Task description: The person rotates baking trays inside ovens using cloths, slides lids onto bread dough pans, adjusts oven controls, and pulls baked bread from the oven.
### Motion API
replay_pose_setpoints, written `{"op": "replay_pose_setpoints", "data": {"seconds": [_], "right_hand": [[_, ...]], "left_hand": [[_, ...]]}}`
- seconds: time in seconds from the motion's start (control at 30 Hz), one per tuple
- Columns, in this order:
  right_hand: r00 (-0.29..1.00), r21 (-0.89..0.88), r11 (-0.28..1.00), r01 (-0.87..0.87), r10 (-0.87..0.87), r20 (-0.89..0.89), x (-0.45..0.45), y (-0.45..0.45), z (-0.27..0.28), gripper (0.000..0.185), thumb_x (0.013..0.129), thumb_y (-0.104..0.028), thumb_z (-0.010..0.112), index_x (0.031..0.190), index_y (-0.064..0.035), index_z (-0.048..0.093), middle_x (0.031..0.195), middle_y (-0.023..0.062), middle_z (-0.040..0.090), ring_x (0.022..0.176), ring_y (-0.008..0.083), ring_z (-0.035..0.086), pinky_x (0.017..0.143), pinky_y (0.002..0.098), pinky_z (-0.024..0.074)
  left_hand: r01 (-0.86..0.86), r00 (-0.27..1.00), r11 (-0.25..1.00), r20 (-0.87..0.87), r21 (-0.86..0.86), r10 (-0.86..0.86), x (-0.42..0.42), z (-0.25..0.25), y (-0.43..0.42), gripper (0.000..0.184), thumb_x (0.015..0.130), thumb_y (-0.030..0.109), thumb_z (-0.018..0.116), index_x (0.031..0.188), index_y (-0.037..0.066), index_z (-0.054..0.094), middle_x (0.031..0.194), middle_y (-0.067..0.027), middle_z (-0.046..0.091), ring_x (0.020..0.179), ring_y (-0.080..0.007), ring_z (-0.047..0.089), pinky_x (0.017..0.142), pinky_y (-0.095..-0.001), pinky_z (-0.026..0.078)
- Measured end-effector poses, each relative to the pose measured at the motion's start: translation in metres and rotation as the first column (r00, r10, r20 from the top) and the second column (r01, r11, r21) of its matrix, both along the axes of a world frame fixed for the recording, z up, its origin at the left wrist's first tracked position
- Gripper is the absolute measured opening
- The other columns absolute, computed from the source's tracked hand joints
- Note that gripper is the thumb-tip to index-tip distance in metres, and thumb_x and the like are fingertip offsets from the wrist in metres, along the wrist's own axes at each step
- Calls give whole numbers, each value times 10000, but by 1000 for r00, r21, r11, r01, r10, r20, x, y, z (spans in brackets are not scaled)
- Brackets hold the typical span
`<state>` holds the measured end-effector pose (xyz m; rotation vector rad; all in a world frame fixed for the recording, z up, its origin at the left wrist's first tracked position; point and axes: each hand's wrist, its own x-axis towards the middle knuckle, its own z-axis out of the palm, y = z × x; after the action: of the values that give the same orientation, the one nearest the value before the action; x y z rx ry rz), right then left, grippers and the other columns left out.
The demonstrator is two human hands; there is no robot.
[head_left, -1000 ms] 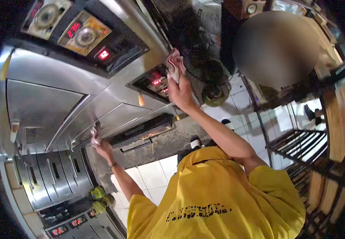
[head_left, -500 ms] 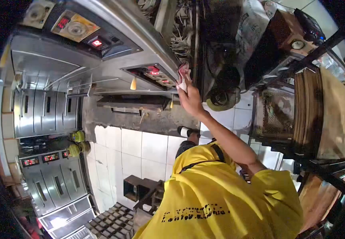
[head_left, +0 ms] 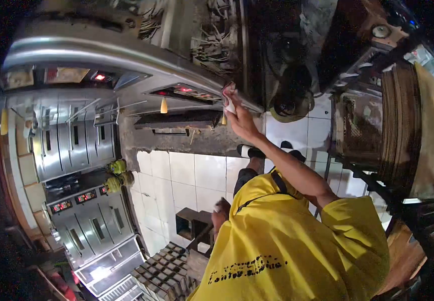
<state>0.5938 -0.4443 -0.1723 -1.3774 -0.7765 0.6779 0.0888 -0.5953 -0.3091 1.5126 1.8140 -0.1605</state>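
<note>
Left hand (head_left: 220, 216) is withdrawn from oven (head_left: 147, 62), grip unclear; at oven, cloth (head_left: 229, 95) is clamped in right hand (head_left: 244, 123), seemingly mid-wipe.

Looked forward and down from up on the head. Sat close above the yellow shirt (head_left: 297, 231), a bit farther from the right hand (head_left: 243, 123). Saw very wide, with dark, round edges, and took in the white floor (head_left: 197, 173) far below.
</note>
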Motion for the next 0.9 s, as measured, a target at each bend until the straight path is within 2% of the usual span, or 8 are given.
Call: {"op": "replay_pose_setpoints", "data": {"seconds": [0.13,0.2,0.23,0.4,0.47,0.57,0.67,0.9], "right_hand": [[994,56,993,106,-105,-19,-12,1,19,508,960,-157,538,1442,-87,392,1284,223,542,962,378,628,863,442,516],[972,227,951,209,-228,61,-10,7,27,537,960,-158,542,1462,-80,365,1247,226,569,988,372,621,860,445,515],[958,203,953,224,-253,132,-8,9,29,593,955,-178,556,1493,-82,326,1400,252,478,1244,356,531,991,402,436],[972,147,966,214,-225,66,0,16,41,584,953,-198,558,1462,-5,346,1362,281,497,1236,392,525,983,410,442],[822,242,888,392,-456,342,3,19,45,544,958,-176,531,1443,10,369,1263,294,560,1108,405,595,911,464,473],[977,113,971,212,-211,-16,0,13,51,560,949,-187,536,1444,14,366,1262,309,552,1033,411,617,850,474,491],[988,57,986,155,-154,-21,2,16,46,570,939,-190,544,1440,17,367,1185,310,587,1002,426,622,835,474,498],[983,7,984,180,-180,48,0,19,37,560,942,-207,550,1454,-44,391,950,242,648,779,365,618,701,432,466]], "left_hand": [[-88,847,995,528,42,52,41,24,68,320,890,104,593,1189,-5,631,1074,-100,691,974,-234,670,814,-359,559],[-66,810,998,584,-11,60,62,34,94,310,881,100,580,1171,14,647,1074,-122,699,975,-242,672,842,-374,554],[-2,900,998,436,66,-27,60,31,107,292,903,143,597,1133,-30,647,1027,-138,704,897,-237,686,774,-369,574],[123,952,980,259,157,-161,60,25,116,296,862,102,593,1138,15,658,954,-143,723,925,-233,692,749,-381,561],[162,960,980,210,118,-184,66,26,101,276,870,95,589,1120,-2,655,963,-145,721,910,-248,697,755,-381,567],[-98,802,991,583,-88,131,95,46,64,257,876,100,591,1066,-64,648,956,-144,715,886,-245,698,769,-359,575],[137,956,989,271,-62,-116,56,30,43,268,882,134,589,1061,-54,655,958,-158,714,896,-258,698,765,-371,569],[265,958,949,-62,-172,-278,9,22,-3,302,897,214,583,1050,-32,670,962,-190,711,921,-289,697,755,-398,556]]}}
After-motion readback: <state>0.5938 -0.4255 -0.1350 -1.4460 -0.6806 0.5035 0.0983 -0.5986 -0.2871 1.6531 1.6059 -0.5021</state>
